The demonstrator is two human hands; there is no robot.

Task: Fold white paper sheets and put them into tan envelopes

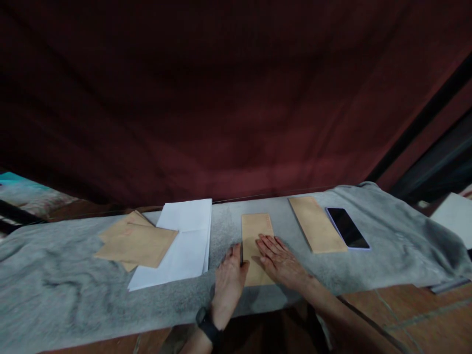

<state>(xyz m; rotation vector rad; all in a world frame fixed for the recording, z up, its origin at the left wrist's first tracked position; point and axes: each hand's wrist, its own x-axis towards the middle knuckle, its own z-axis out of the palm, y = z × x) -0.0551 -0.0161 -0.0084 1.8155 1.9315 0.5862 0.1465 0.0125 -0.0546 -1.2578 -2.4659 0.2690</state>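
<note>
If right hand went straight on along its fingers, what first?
The rest of the brown rectangular paper envelope under the right hand, then soft grey cloth. Beyond, possibly the far corner of the white paper sheets or the dark-red fabric curtain; depth is unclear.

Left of the middle envelope (252, 253), open grey cloth (225, 221) is running up to the white papers (190, 250), the left hand (229, 275) blocking its near end. Right of it, another strip is lying open, the right hand (282, 259) crossing its near part. Behind it, the red curtain (236, 128) is barring passage.
</note>
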